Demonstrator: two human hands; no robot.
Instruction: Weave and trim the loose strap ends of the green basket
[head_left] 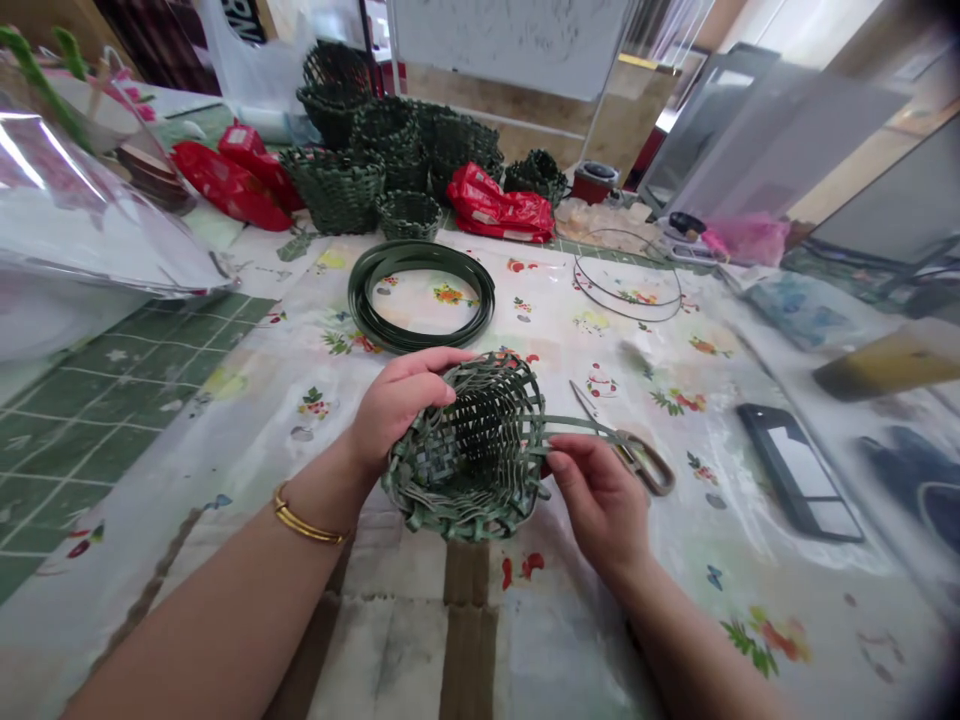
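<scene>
A small green woven basket [472, 455] lies tipped on its side on the flowered tablecloth, its mouth toward me. My left hand [397, 400] is wrapped over the basket's upper left rim, fingers closed on it. My right hand [596, 495] pinches a loose green strip [581, 425] that runs out from the basket's right side. A gold bangle sits on my left wrist. Scissors [637, 455] lie just beyond my right hand.
A coil of green strip [420, 295] lies behind the basket. Several finished green baskets [375, 160] and red bags [499, 210] stand at the back. A wire ring [626, 290], a dark phone [799, 470] at right and clear plastic wrap [82, 220] at left.
</scene>
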